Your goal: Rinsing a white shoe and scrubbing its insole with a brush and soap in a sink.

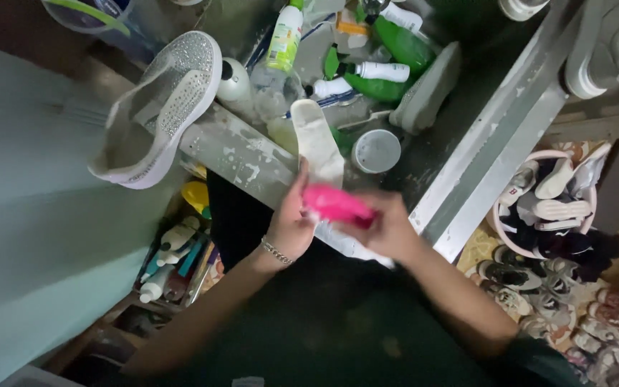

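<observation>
Both hands meet at the centre of the head view over a bright pink, soft oblong cloth or sponge. The left hand, with a thin metal chain bracelet on its wrist, closes its fingers on the pink thing's left end; the right hand is clamped around its right end. A pale translucent shoe insole sits directly behind the pink thing at 12 o'clock, its lower end hidden by the hands, so I cannot tell whether either hand also grips it.

At 10 o'clock from the hands a white slip-on shoe with a glittery studded upper rests tilted on the edge of a paint-spattered grey ledge. At 1 o'clock, just beside the insole, stands a small round white plastic cup. Further up at 12 o'clock lies a crowd of bottles, among them a clear bottle with a green label and a green bottle with a white cap, beside a grey shoe sole. At 3 o'clock a pink round basket holds several shoes, with more pairs on the floor below it. At 8 o'clock small bottles and tubes fill a low shelf.
</observation>
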